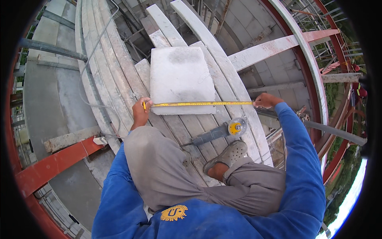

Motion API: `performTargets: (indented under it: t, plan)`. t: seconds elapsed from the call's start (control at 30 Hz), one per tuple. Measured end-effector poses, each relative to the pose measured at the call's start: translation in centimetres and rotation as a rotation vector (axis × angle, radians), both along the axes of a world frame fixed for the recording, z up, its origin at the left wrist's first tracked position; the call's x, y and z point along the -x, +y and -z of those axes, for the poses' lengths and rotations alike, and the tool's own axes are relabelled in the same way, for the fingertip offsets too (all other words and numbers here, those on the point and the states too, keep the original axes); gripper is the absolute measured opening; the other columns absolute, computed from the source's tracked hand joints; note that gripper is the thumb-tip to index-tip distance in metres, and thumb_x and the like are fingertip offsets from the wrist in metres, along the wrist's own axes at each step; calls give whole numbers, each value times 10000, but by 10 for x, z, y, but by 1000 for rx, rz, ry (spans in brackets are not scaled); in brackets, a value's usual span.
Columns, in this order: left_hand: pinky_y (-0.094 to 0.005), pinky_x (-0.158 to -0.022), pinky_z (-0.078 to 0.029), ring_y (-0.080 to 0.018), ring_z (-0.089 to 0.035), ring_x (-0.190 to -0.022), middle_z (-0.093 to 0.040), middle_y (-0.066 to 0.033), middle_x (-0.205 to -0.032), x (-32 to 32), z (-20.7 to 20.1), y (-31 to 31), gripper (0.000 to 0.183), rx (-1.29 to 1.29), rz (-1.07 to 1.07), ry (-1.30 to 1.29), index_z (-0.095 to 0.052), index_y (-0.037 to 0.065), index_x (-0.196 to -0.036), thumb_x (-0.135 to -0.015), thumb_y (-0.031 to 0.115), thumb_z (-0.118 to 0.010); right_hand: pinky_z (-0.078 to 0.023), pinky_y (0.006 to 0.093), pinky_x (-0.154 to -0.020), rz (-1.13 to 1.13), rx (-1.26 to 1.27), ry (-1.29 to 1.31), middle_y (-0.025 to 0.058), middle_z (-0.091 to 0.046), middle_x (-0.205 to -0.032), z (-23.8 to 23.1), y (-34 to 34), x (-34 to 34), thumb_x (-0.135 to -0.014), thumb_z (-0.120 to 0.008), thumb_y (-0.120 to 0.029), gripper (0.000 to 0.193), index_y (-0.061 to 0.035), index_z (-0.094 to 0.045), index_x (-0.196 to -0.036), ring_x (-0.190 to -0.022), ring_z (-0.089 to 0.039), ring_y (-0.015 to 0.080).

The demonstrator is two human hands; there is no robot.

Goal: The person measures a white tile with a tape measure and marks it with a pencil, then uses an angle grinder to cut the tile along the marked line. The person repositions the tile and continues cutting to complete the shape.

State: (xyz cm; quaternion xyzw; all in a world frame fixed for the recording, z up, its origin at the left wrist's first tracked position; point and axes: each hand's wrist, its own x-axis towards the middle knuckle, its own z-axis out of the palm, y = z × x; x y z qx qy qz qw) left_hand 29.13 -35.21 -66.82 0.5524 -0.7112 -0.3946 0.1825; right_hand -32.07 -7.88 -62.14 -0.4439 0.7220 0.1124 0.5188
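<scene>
A yellow tape measure (191,103) is stretched straight across the near part of a pale grey block (181,73). At the block's left edge, my left hand (140,113) is closed on one end of the tape, with a short yellow pencil (144,106) also between the fingers. Well past the block's right side, my right hand (266,100) pinches the tape; its palm is hidden, so I cannot tell whether the case is there. The block lies flat on wooden planks. Just below it rests an angle grinder (219,132) with a clear round guard.
Long dusty planks (115,59) form the platform, with gaps opening on a lower level beyond. A grey cable (85,71) runs along the left. Red steel beams (59,161) and a metal pipe (336,132) flank me. My shoe (229,154) is close to the grinder.
</scene>
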Motion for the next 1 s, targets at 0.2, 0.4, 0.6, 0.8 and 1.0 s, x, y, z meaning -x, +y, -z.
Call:
performTargets:
  t: [0.2,0.4,0.6,0.8,1.0]
  plan:
    - [-368,-864,-551,-272,-726,-946,-756,-197,-1017,55,-45,10,259,401,159,-39,-763,-10,-1130,-1046,233,-734,-579,431,-851,37,116,21,141,-820,-967,24,33,-1,-1012,-746,-442,419,-47,-844,-1114,-868,-750,276]
    - [-323,-813,-526,-144,-642,-883,-736,-91,-979,117,-44,36,236,-300,299,383,-714,-16,-1147,-1067,198,-655,-574,454,-870,55,153,34,187,-813,-994,31,38,-18,-1010,-754,-430,418,-48,-836,-1161,-889,-748,345]
    - [-273,-682,-490,-74,-604,-741,-736,-52,-822,119,5,43,163,-284,367,345,-688,-3,-1025,-969,147,-721,-573,446,-859,62,150,51,176,-814,-993,37,43,-12,-1011,-752,-437,423,-48,-838,-1153,-877,-749,322]
    - [-274,-641,-476,-60,-595,-714,-729,-53,-783,114,8,43,152,-278,438,259,-704,1,-937,-942,144,-755,-570,445,-850,91,122,28,167,-814,-981,38,38,-13,-1002,-764,-441,430,-43,-839,-1149,-867,-745,309]
    - [-277,-623,-462,-66,-574,-690,-695,-44,-746,116,5,41,158,-252,457,258,-709,-6,-949,-945,147,-747,-569,446,-850,80,137,14,166,-814,-990,43,40,-9,-997,-772,-433,428,-40,-837,-1152,-881,-745,305]
